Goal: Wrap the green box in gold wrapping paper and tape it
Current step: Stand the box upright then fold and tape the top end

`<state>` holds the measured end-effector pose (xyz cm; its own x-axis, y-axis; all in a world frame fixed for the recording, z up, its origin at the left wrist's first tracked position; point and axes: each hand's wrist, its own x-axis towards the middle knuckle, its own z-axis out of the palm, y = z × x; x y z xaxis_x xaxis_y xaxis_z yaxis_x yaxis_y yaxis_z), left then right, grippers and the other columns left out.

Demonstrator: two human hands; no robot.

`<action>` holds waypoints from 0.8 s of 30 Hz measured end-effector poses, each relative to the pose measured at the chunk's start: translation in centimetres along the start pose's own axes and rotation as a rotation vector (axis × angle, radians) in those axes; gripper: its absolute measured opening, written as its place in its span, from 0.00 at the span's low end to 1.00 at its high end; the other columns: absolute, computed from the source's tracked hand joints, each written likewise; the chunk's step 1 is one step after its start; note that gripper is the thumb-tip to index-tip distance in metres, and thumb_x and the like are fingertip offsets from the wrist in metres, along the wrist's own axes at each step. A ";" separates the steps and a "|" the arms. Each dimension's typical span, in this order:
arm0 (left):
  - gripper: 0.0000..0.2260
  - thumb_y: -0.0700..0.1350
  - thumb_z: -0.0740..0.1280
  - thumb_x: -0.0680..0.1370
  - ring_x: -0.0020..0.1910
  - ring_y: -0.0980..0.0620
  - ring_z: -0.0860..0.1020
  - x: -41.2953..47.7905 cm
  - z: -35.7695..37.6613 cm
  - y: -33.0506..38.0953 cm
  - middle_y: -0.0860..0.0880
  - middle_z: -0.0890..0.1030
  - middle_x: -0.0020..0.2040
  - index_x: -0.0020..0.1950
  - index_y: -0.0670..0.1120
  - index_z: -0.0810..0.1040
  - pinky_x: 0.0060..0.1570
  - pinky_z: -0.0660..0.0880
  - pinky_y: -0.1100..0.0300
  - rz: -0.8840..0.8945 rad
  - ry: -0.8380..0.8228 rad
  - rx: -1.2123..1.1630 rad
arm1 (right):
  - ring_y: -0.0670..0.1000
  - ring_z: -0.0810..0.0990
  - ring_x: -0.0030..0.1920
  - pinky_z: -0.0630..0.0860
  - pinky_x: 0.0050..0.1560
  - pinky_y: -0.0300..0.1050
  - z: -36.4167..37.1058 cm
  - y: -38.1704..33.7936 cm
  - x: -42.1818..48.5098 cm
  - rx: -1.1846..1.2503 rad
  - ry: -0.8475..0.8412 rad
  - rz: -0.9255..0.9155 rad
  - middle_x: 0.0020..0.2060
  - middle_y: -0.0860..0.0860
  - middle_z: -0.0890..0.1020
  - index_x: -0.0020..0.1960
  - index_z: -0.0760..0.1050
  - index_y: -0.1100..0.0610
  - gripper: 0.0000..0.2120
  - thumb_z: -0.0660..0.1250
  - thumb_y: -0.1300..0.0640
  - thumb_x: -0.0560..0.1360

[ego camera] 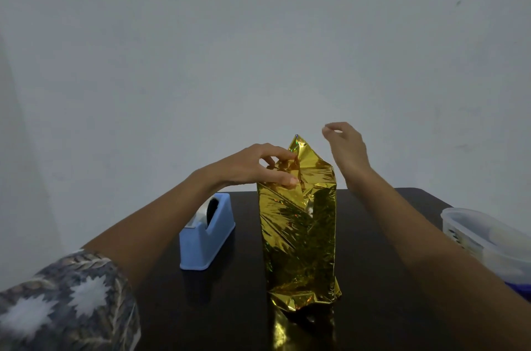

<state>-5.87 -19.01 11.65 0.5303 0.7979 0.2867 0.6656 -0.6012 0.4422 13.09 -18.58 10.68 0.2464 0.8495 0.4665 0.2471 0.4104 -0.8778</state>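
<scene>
- We cannot see the green box: the gold wrapping paper [298,235] covers it wholly.
- At 4 o'clock, the frame's edge cuts off the plastic tub [488,238].
- We cannot tell whether the right hand [346,149] pinches anything.

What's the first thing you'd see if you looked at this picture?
The tall shiny parcel in gold wrapping paper stands upright in the middle of the dark table. The left hand pinches the crumpled paper at its top, while the right hand is raised just beside it, not touching. A blue tape dispenser sits to the parcel's left.
</scene>
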 end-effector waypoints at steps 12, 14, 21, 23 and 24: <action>0.29 0.61 0.67 0.66 0.63 0.56 0.68 0.7 -0.7 1.3 0.57 0.70 0.61 0.67 0.57 0.72 0.61 0.66 0.61 -0.042 -0.162 0.102 | 0.53 0.73 0.63 0.72 0.51 0.43 -0.4 2.0 -3.0 0.104 -0.247 0.041 0.63 0.52 0.73 0.68 0.68 0.52 0.17 0.57 0.50 0.81; 0.30 0.61 0.66 0.67 0.64 0.54 0.69 0.7 -0.7 1.4 0.56 0.70 0.61 0.68 0.56 0.72 0.60 0.68 0.61 -0.044 -0.170 0.110 | 0.51 0.77 0.58 0.74 0.48 0.40 -0.6 1.6 -3.3 0.156 -0.265 -0.043 0.57 0.51 0.78 0.60 0.75 0.54 0.13 0.61 0.51 0.79; 0.22 0.63 0.69 0.65 0.61 0.57 0.71 0.3 -0.8 1.2 0.59 0.75 0.58 0.58 0.62 0.75 0.57 0.67 0.64 -0.009 -0.191 0.068 | 0.40 0.75 0.54 0.70 0.51 0.36 -1.5 1.1 -3.6 0.018 -0.613 -0.085 0.51 0.40 0.78 0.55 0.79 0.50 0.11 0.69 0.50 0.73; 0.21 0.57 0.71 0.70 0.62 0.57 0.70 0.2 -0.7 1.0 0.59 0.74 0.59 0.62 0.63 0.71 0.55 0.65 0.69 -0.015 -0.184 0.059 | 0.41 0.76 0.54 0.70 0.51 0.36 -1.7 1.1 -3.6 0.003 -0.641 -0.091 0.52 0.40 0.77 0.55 0.78 0.48 0.12 0.70 0.51 0.71; 0.21 0.53 0.71 0.72 0.63 0.56 0.69 0.2 -0.7 1.0 0.58 0.74 0.60 0.63 0.63 0.70 0.54 0.65 0.71 -0.016 -0.180 0.053 | 0.42 0.76 0.54 0.71 0.52 0.36 -1.8 1.1 -3.6 0.009 -0.655 -0.090 0.53 0.41 0.77 0.55 0.78 0.49 0.14 0.71 0.50 0.70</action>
<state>-5.46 -19.44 12.74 0.6019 0.7893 0.1208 0.6988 -0.5939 0.3987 14.10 -21.81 8.23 -0.3963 0.8368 0.3777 0.2315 0.4892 -0.8409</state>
